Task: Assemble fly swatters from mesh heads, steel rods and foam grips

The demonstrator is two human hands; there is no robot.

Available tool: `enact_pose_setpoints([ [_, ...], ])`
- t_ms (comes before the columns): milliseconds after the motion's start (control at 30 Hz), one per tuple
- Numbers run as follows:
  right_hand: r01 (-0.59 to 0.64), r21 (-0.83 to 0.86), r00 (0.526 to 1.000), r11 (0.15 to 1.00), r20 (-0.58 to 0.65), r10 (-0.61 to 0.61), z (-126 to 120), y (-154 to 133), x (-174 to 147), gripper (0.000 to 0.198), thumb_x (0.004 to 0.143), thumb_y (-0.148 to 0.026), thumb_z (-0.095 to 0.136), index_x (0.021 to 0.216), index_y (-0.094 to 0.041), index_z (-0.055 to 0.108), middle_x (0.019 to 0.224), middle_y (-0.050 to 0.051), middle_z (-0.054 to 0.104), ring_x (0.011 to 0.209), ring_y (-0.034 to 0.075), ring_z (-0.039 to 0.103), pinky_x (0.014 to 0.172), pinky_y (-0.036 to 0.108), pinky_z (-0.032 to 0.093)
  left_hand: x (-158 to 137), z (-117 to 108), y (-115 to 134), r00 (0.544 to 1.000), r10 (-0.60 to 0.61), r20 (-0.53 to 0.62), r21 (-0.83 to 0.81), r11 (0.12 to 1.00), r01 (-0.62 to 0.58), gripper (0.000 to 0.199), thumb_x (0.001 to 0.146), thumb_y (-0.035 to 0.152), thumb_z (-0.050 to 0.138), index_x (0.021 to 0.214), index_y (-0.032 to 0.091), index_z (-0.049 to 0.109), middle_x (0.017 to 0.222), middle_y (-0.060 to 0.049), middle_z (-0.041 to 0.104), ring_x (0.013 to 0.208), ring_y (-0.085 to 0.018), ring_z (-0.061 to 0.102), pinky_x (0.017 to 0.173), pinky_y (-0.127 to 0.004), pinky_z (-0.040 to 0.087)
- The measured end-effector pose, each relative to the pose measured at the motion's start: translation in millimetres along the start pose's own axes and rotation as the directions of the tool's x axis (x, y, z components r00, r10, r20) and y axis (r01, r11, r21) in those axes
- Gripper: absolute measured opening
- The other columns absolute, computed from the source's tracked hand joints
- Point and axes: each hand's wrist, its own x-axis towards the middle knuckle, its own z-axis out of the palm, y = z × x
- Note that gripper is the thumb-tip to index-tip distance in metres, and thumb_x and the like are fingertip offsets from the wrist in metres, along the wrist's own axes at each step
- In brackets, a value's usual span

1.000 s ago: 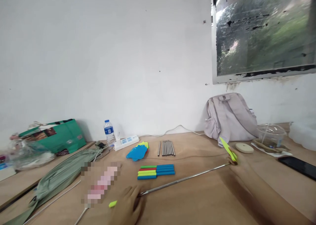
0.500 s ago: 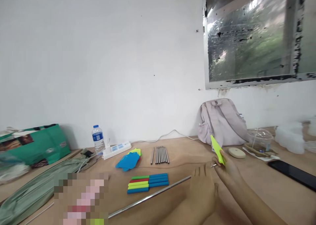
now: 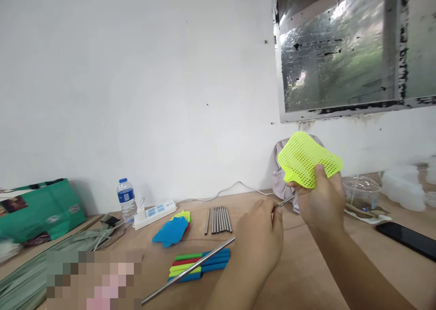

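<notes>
My left hand (image 3: pixel 260 237) is closed around a thin silver metal rod (image 3: pixel 190 269), which slants from the lower left up to the right. The rod's far end comes out past my left fingers and reaches close to my right hand. Between the thumb and fingers of my right hand (image 3: pixel 322 201) is a yellow-green perforated fly swatter head (image 3: pixel 304 158), its broad face towards me and its narrow neck pointing down left. Whether the rod sits in that neck cannot be made out, as my fingers cover the spot.
Coloured tubes (image 3: pixel 199 264), short metal tubes (image 3: pixel 218 220) and blue swatter heads (image 3: pixel 172 231) lie on the table. Behind them are a power strip (image 3: pixel 155 214) and water bottle (image 3: pixel 126 196). A phone (image 3: pixel 405 239), plastic cup (image 3: pixel 361 189) and backpack (image 3: pixel 281 183) are to the right.
My right hand has raised the swatter head and turned it from edge-on to face me. My left hand has moved up the table towards it and now grips the rod.
</notes>
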Motion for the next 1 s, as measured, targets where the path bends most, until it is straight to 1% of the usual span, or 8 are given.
enact_pose_setpoints([
  [133,0.069,0.02,0.997,0.997,0.038,-0.07,1.5,-10.9,1.7,0.035,0.071,-0.031,0.06,0.104,-0.021,0.053,0.1,0.005,0.059,0.07,0.015,0.06,0.039,0.022,0.048,-11.0,-16.6,9.5,0.997,0.024,-0.072,-0.066,0.997,-0.029,0.024,0.088,0.028,0.03,0.093,0.026,0.054,0.09,0.001,0.061,0.078,-0.015,0.053,0.06,-0.024,0.036],
  [267,0.097,0.018,0.993,0.995,0.064,-0.098,-5.6,-12.5,8.0,0.032,0.073,-0.029,0.06,0.103,-0.02,0.055,0.1,0.005,0.06,0.063,0.013,0.059,0.038,0.021,0.047,-14.9,-21.3,11.2,0.988,0.012,-0.156,-0.141,0.989,-0.034,0.025,0.088,0.025,0.031,0.095,0.027,0.055,0.091,0.0,0.061,0.081,-0.016,0.054,0.067,-0.025,0.04],
  [400,0.051,0.01,0.997,0.999,0.066,-0.051,-5.3,-3.7,7.7,0.033,0.072,-0.03,0.06,0.103,-0.021,0.053,0.095,0.005,0.062,0.066,0.014,0.059,0.041,0.021,0.048,-9.6,-20.2,6.4,0.975,0.031,-0.219,-0.192,0.979,-0.075,0.027,0.088,0.026,0.032,0.1,0.026,0.056,0.094,-0.001,0.061,0.086,-0.016,0.054,0.073,-0.026,0.042],
  [533,-0.032,0.019,0.992,0.999,0.126,0.03,-0.4,8.0,2.0,0.033,0.073,-0.031,0.059,0.103,-0.021,0.052,0.09,0.004,0.063,0.069,0.015,0.06,0.047,0.023,0.05,-5.1,-17.0,3.9,0.966,0.049,-0.255,-0.147,0.985,-0.088,0.026,0.087,0.024,0.034,0.102,0.026,0.055,0.094,-0.001,0.06,0.086,-0.015,0.054,0.073,-0.026,0.042],
  [700,0.025,0.049,0.999,0.998,0.025,-0.026,1.4,12.8,-3.2,0.031,0.075,-0.031,0.056,0.104,-0.022,0.05,0.088,0.002,0.061,0.063,0.012,0.058,0.044,0.022,0.049,-1.4,-13.1,1.2,0.953,0.039,-0.301,-0.062,0.996,-0.061,0.023,0.087,0.025,0.035,0.1,0.026,0.055,0.091,0.0,0.06,0.081,-0.015,0.055,0.068,-0.025,0.042],
  [767,0.026,0.043,0.999,0.999,0.025,-0.027,1.2,13.8,-4.2,0.031,0.075,-0.031,0.056,0.104,-0.022,0.049,0.087,0.002,0.061,0.061,0.011,0.058,0.044,0.022,0.05,0.2,-12.2,-0.2,0.952,0.039,-0.304,-0.051,0.997,-0.057,0.023,0.087,0.024,0.035,0.1,0.026,0.054,0.091,0.0,0.06,0.081,-0.015,0.056,0.068,-0.025,0.042],
  [833,0.035,0.034,0.999,0.999,0.027,-0.036,0.8,15.5,-4.5,0.031,0.075,-0.031,0.055,0.104,-0.022,0.049,0.088,0.002,0.062,0.062,0.012,0.058,0.045,0.023,0.05,1.7,-11.4,-1.6,0.954,0.037,-0.297,-0.046,0.998,-0.053,0.023,0.087,0.024,0.034,0.099,0.026,0.054,0.091,0.0,0.06,0.082,-0.015,0.056,0.068,-0.025,0.042],
  [1000,0.105,0.03,0.992,0.994,-0.068,-0.102,-1.2,19.9,-1.9,0.028,0.075,-0.033,0.055,0.1,-0.022,0.049,0.094,0.002,0.061,0.066,0.012,0.06,0.044,0.021,0.05,5.0,-10.1,-4.7,0.959,0.032,-0.281,-0.038,0.998,-0.044,0.022,0.087,0.024,0.034,0.097,0.024,0.054,0.09,-0.001,0.06,0.081,-0.016,0.056,0.067,-0.026,0.042],
])
